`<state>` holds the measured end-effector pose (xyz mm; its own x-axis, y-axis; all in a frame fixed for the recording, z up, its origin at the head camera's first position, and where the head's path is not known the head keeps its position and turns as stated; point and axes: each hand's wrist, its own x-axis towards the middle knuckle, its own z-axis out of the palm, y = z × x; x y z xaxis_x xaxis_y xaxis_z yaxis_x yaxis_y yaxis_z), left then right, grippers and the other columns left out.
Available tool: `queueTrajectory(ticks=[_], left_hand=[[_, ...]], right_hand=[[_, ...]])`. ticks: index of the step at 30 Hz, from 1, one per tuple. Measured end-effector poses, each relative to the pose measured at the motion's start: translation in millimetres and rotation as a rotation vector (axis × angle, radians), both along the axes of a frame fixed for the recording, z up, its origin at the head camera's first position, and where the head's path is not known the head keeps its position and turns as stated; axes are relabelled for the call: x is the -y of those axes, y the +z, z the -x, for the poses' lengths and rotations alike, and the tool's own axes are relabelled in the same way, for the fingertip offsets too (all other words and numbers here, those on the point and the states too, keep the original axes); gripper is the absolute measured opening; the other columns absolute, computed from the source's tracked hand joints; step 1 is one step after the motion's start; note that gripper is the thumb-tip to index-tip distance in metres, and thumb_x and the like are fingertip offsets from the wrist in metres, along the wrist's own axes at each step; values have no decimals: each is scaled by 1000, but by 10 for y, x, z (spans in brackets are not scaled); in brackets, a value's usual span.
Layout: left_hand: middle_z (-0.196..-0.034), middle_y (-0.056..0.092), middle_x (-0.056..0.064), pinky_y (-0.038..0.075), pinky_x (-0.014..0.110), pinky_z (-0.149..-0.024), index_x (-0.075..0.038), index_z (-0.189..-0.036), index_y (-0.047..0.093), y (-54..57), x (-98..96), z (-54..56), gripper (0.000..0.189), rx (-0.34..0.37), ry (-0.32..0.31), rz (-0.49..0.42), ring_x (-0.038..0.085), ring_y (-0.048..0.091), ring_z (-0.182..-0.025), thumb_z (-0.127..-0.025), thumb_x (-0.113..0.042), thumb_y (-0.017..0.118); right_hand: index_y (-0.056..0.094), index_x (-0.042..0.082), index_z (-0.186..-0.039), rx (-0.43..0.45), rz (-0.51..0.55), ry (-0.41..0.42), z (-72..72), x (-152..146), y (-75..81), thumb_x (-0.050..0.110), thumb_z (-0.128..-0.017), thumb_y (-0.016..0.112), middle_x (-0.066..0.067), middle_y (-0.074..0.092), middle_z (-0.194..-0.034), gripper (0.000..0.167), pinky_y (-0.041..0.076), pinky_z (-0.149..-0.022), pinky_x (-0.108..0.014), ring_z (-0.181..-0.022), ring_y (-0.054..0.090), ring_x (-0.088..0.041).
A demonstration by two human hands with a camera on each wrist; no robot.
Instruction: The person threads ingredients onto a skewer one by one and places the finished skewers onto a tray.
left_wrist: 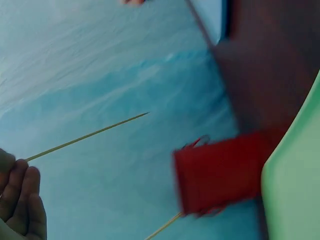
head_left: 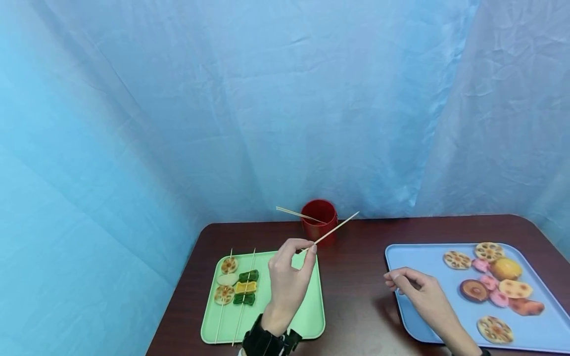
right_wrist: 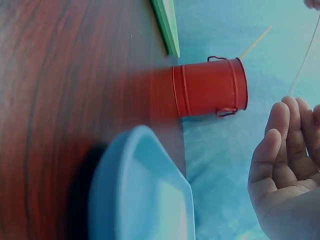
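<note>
At the lower centre of the head view, the left hand (head_left: 283,289) pinches a bare skewer (head_left: 337,229) slanting to the upper right. The right hand (head_left: 420,292), loosely bent, holds nothing above the left edge of a blue tray (head_left: 423,257), lower right. A red bucket (head_left: 315,231) stands mid-frame; two loaded skewers (head_left: 246,287) lie on a green tray (head_left: 309,321), lower left.

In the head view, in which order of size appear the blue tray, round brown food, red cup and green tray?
Blue tray, though cut by the frame
Green tray
Red cup
Round brown food
</note>
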<state>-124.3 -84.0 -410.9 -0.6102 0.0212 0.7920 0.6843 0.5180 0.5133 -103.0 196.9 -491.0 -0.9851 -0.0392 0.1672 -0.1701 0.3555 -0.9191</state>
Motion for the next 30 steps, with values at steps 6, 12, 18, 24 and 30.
queueTrajectory(ticks=[6,12,18,24,30], left_hand=[[-97,74,0,57,33,-81,-12,-103,75,-281,-158,-84,8,345,-127,-309,17,69,-91,-96,-9,74],[-99,74,18,58,29,-83,2,-106,71,-435,-282,-130,15,649,-260,-611,21,74,-90,-95,-8,73],[-96,74,23,57,34,-91,9,-106,67,-553,-318,-135,20,794,-337,-789,21,75,-88,-94,-6,73],[-88,74,11,56,33,-89,10,-103,66,-666,-327,-129,18,828,-377,-855,18,74,-84,-92,-2,73],[-91,75,12,57,32,-85,9,-103,68,-753,-310,-124,18,899,-336,-791,17,73,-84,-91,-2,73]], right_hand=[[73,2,-115,71,52,-1,23,98,39,29,-109,54,-10,76,-103,33,58,-75,-30,-90,73,-16],[63,-2,-133,156,165,-22,57,145,47,39,-110,49,-11,73,-112,48,57,-79,-29,-96,70,-16],[58,5,-137,257,524,58,107,128,72,34,-111,49,1,70,-114,40,55,-82,-26,-104,66,-13],[66,16,-126,305,746,56,149,118,98,32,-109,53,3,71,-112,27,54,-82,-24,-103,65,-10],[69,13,-119,303,798,10,135,127,86,28,-107,58,3,72,-106,21,54,-83,-24,-99,67,-9]])
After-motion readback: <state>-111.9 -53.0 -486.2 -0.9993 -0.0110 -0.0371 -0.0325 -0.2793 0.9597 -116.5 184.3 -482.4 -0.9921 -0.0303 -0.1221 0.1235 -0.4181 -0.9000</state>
